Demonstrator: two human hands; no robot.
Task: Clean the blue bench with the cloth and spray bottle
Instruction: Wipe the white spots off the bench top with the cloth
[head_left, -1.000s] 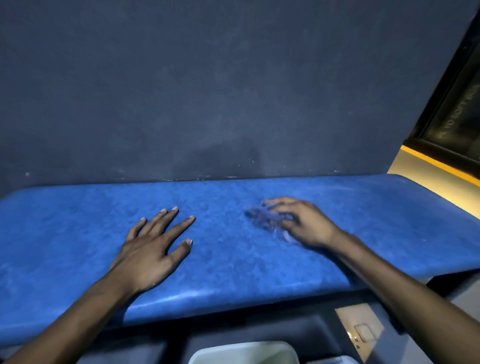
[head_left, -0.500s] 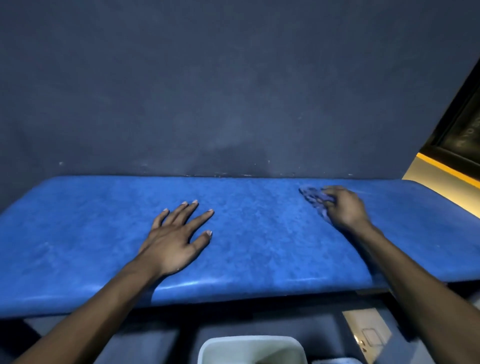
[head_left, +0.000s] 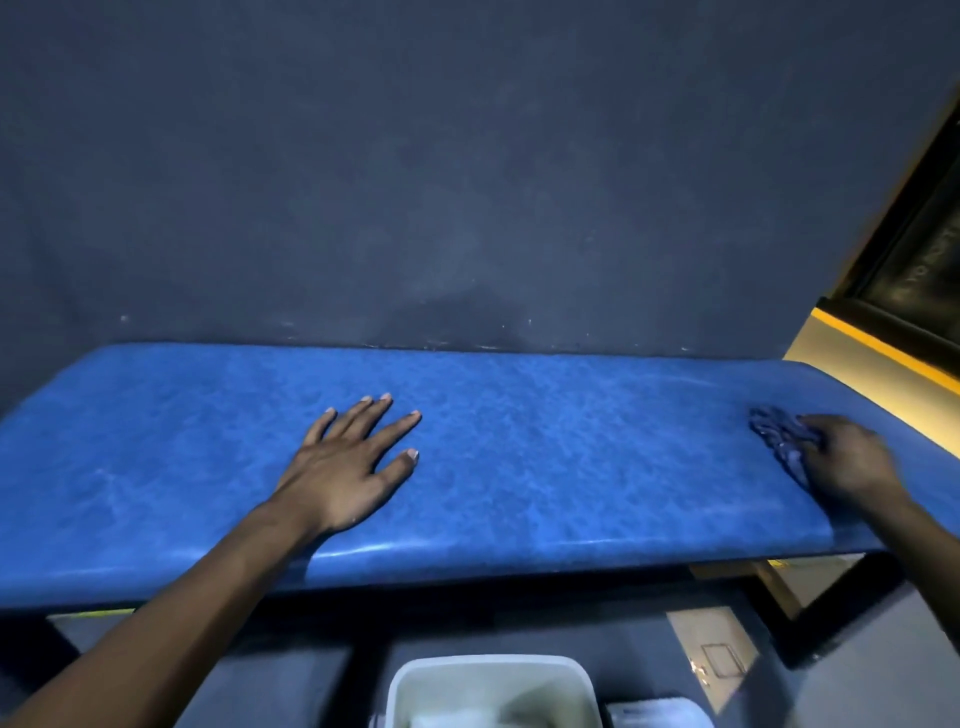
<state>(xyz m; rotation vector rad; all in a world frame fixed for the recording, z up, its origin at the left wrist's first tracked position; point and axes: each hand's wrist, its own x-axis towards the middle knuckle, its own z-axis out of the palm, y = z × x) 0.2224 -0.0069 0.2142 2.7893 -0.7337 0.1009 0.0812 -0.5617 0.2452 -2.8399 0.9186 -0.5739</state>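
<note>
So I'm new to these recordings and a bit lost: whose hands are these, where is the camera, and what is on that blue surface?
There is no machine here. A person wears a camera on the head, and it looks forward and down, so you see their own two arms reaching out from the bottom of the picture. The long blue bench stands against a dark wall. The left hand lies flat on the bench with fingers spread, holding nothing. The right hand, near the bench's right end, presses a crumpled dark blue cloth onto the surface. Below the bench, at the bottom edge, is a pale tub. No spray bottle is in sight.
</note>
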